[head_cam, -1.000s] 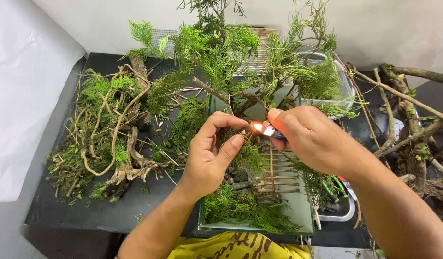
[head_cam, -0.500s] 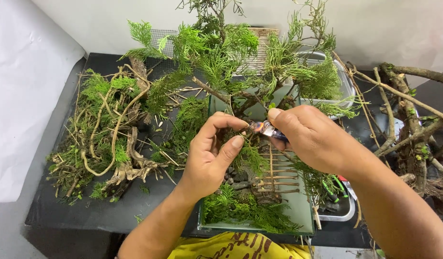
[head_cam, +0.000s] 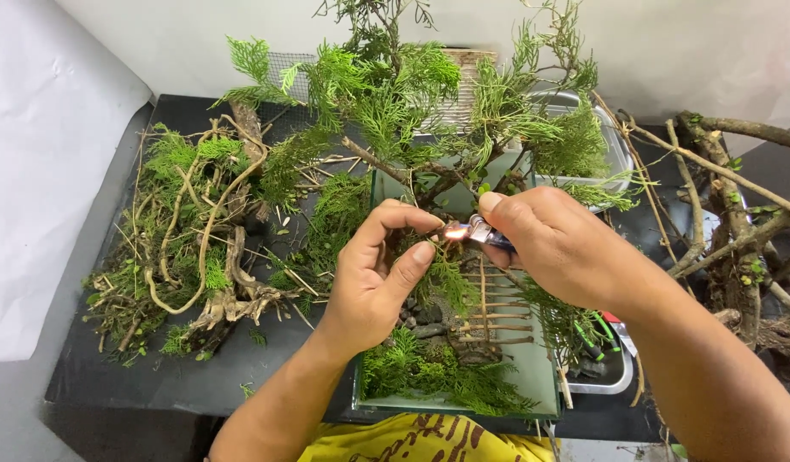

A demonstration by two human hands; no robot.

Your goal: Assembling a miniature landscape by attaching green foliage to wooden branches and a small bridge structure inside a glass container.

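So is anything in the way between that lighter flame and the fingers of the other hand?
Nothing visible. The right hand holds the lighter, and its flame points at the left hand, whose thumb and forefinger pinch close by. Thin green sprigs hang just below, not between.

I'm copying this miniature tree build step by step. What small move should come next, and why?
Probably ease the lighter back a touch: its flame burns right beside the left hand fingertips pinching a sprig, with green foliage crowding overhead. The right hand grips it.
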